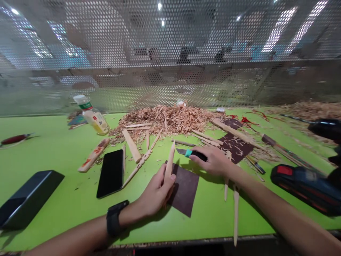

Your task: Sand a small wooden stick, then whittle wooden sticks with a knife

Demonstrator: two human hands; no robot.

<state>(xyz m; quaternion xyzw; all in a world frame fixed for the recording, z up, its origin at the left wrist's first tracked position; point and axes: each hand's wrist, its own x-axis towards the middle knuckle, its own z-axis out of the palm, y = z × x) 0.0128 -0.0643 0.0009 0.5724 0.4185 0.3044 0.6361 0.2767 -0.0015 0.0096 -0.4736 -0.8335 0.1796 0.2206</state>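
My left hand (157,192) grips a pale pointed wooden stick (169,160), holding it upright with the tip up, over a dark sheet of sandpaper (185,190) that lies on the green table (66,199). A black watch sits on that wrist. My right hand (214,160) rests further right and closes around a utility knife (190,153) with a black handle, teal collar and grey blade pointing left. Two more pointed sticks (236,213) lie under my right forearm.
A heap of wood shavings (167,119) and loose carved sticks lie at the back. A black phone (111,173), a dark box (25,197), a glue bottle (92,115), a second sandpaper sheet (236,145) and a red-and-black power tool (306,186) surround the hands. Perforated metal screen behind.
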